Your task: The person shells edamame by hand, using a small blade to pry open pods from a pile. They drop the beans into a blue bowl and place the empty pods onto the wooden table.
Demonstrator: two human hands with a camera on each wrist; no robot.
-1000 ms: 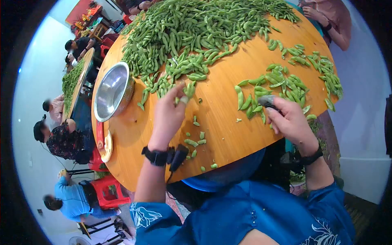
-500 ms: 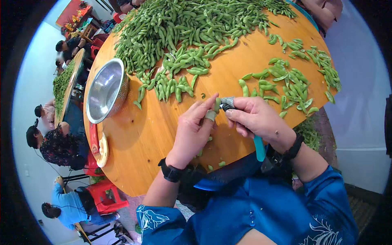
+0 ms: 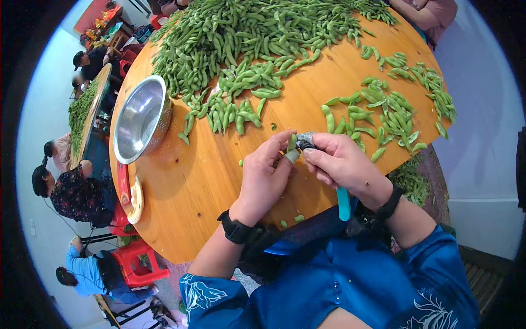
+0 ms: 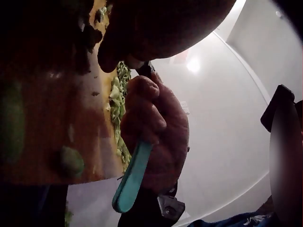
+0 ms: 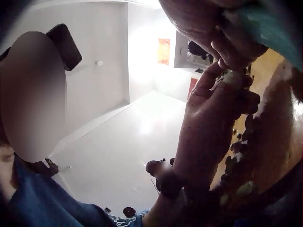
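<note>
My left hand point(image 3: 264, 174) pinches a green soybean pod point(image 3: 292, 143) between thumb and forefinger, and its thumb wears a pale cover. Close against it, my right hand point(image 3: 346, 164) grips a small knife point(image 3: 343, 204) by its teal handle, which sticks out below the palm. Dark and silvery wrapping point(image 3: 306, 139) covers the right fingertips, right at the pod; the blade is mostly hidden. In the left wrist view the teal handle point(image 4: 132, 179) hangs below the curled right fingers. Loose soybean pods point(image 3: 392, 109) lie beyond the right hand.
A big heap of soybean pods point(image 3: 246, 38) covers the far side of the wooden table point(image 3: 186, 203). At the left edge stands a steel colander point(image 3: 141, 119). Small pod pieces point(image 3: 298, 218) lie by the near edge. Other people sit at a second table on the left.
My left hand has moved right from the near pods with a pod, and my right hand has come in to meet it. During the last half second both hands have barely shifted.
</note>
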